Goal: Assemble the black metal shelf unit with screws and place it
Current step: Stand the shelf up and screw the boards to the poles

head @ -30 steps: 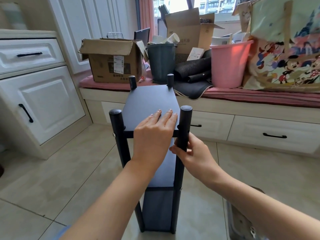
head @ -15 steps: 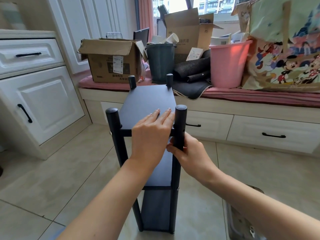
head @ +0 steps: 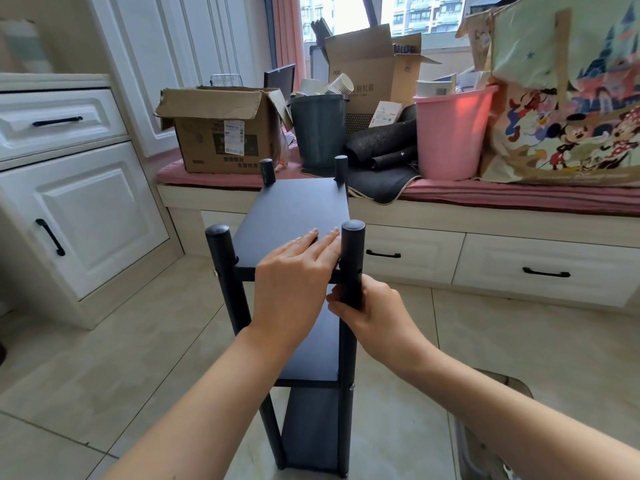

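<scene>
The near edge of the top panel is hidden under the left hand (head: 294, 271), laid flat with straight fingers. The right hand (head: 372, 311) is curled round the near right post (head: 352, 258); its fingertips are hidden behind it. The black shelf unit (head: 294, 216) stands upright on the tiled floor (head: 121, 358), matte flat panels set between round, capped posts. Small screw heads are seen on the posts.

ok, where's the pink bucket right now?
Head view, upper right: the pink bucket stands on the window seat, between the rolled black mats and the cartoon-print bag.
</scene>
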The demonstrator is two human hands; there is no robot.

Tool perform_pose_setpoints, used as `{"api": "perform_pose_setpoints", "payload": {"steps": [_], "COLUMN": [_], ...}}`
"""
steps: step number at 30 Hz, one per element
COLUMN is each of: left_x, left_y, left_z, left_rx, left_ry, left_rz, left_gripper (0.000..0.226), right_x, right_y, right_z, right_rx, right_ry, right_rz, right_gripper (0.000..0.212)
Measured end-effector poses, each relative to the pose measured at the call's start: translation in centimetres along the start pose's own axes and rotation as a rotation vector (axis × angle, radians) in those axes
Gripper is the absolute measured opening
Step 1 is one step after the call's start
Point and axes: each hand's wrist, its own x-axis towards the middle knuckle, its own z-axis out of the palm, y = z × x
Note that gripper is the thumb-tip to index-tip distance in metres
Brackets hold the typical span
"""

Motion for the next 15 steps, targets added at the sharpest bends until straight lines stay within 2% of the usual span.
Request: {"api": "perform_pose_setpoints", "payload": {"steps": [7, 15], "left_x": [0.06, 0.03], "left_y": [-0.35, -0.79], "left_z": [0.13, -0.33], "left_rx": [0.018, 0.003], "left_ry": [-0.009, -0.005], "left_rz": [-0.017, 0.005], "left_gripper": [0.044, 0.039], "right_x": [-0.12, 0.01], "right_y": [0.03, 0.0], "right_z": [0.45, 0.46], "right_rx": [-0.026, 0.047], "right_ry": [0.005, -0.062], "right_rz": [-0.033, -0.023], "right_gripper": [0.018, 0.02]}}
